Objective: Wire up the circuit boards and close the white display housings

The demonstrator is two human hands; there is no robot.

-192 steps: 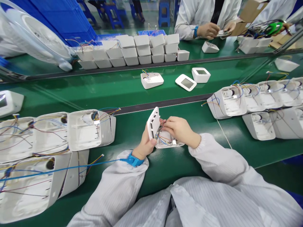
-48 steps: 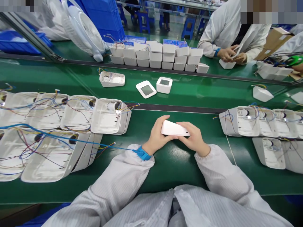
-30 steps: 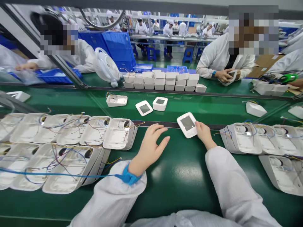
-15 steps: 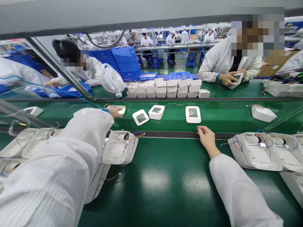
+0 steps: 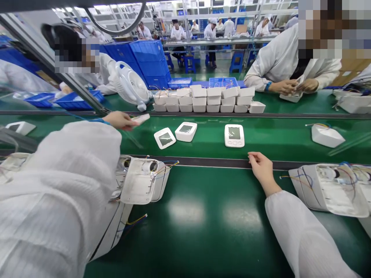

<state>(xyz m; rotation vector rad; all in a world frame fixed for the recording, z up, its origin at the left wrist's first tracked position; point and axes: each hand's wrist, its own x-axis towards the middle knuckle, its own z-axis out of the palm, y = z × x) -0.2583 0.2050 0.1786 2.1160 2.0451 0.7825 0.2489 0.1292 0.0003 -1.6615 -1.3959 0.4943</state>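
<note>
Over the far side of the green belt, my left hand (image 5: pixel 119 120) grips a thin white plastic housing piece (image 5: pixel 141 119), which is tilted and seen nearly edge-on. Loosely bent fingers show on my right hand (image 5: pixel 261 170); it rests by the dark rail with nothing visible in it. Beyond it lies a white monitor with a screen and buttons (image 5: pixel 234 136). Two more white units sit between my hands: a flat screen panel (image 5: pixel 165 138) and a thicker screen unit (image 5: pixel 186 131). My left sleeve covers part of the open white housings (image 5: pixel 139 181) with wires.
More open wired housings (image 5: pixel 330 189) stand at the right. A wired white shell (image 5: pixel 327 136) lies on the belt. Stacked white shells (image 5: pixel 199 101) and a white fan (image 5: pixel 131 83) line the far bench. A co-worker (image 5: pixel 278 58) handles a white unit opposite; a metal post (image 5: pixel 72 83) slants at left.
My left hand has lifted the white housing piece off the belt and moved it left and up. My right hand stays by the rail. The view has tipped slightly downward.
</note>
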